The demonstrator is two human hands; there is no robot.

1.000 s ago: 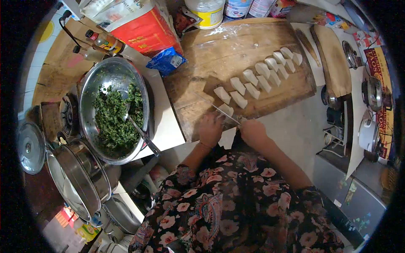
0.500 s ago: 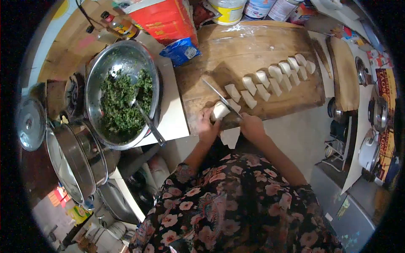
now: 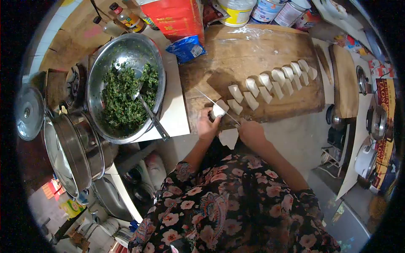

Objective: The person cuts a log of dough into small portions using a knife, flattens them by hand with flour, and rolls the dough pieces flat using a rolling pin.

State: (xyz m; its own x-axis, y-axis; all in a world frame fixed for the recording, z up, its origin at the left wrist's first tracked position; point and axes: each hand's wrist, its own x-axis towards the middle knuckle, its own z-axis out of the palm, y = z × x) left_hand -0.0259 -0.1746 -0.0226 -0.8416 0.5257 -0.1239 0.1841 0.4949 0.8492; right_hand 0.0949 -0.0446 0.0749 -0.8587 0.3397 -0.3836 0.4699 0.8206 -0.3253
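Observation:
My left hand (image 3: 207, 124) is closed round a short piece of white dough (image 3: 218, 110) near the front left of the wooden board (image 3: 253, 46). My right hand (image 3: 252, 134) grips the handle of a knife (image 3: 217, 105), whose thin blade slants up to the left across the dough. Cut dough pieces (image 3: 252, 86) lie in two slanting rows from the knife toward the board's right side. The knife handle is hidden in my right hand.
Left of the board stands a steel bowl (image 3: 93, 90) of chopped greens with a spoon (image 3: 152, 118). Steamer pots (image 3: 69, 154) are below it. A red bag (image 3: 175, 19), blue packet (image 3: 187, 49) and tubs (image 3: 236, 12) line the back. A wooden plank (image 3: 344, 82) lies at right.
The view has shifted, so the board and bowl appear higher and further right than in the oldest frame. My left hand has gripped the dough, and the row has another cut piece at its near end.

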